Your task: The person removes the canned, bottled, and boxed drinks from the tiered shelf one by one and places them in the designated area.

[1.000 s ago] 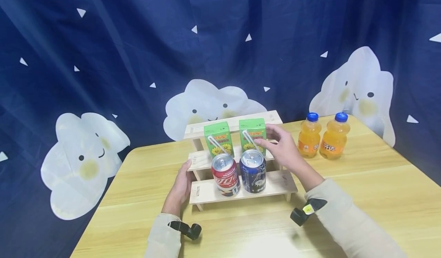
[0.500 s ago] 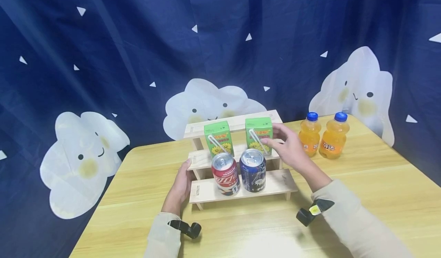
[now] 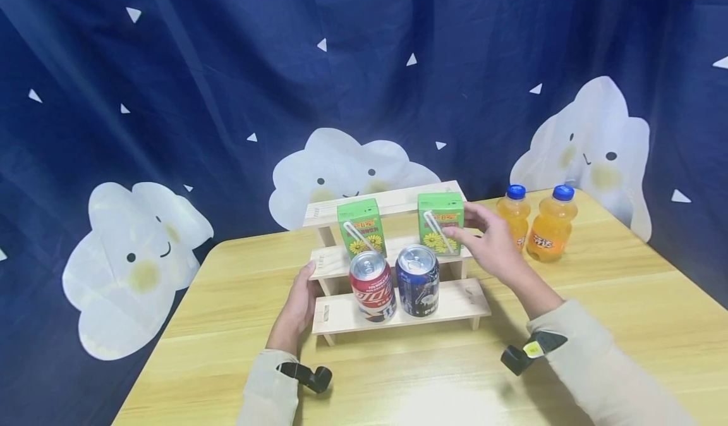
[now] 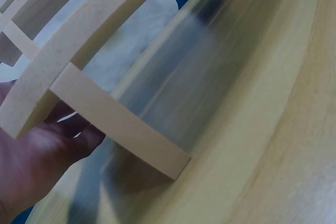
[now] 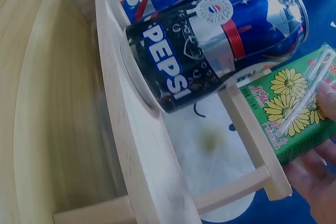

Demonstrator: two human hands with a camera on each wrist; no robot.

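Observation:
A three-step wooden shelf (image 3: 338,315) stands on the table; my left hand (image 3: 297,306) grips the left end of its middle step. My right hand (image 3: 493,243) pinches a green drink carton (image 3: 436,224) with a straw on its front, upright at the right end of that step. A matching carton (image 3: 363,227) stands further left on the same step, apart from the first. On the lowest step are a red cola can (image 3: 372,293) and a blue Pepsi can (image 5: 184,51), side by side. In the left wrist view, the shelf's boards partly hide my left fingers.
Two orange drink bottles with blue caps, a nearer bottle (image 3: 550,227) and another bottle (image 3: 514,214), stand right of the shelf behind my right hand. A dark blue cloud-print curtain (image 3: 364,66) hangs behind the wooden table (image 3: 227,325).
My right hand has moved the right carton rightward along the middle step, widening the gap between the cartons. My left hand and the cans have stayed put.

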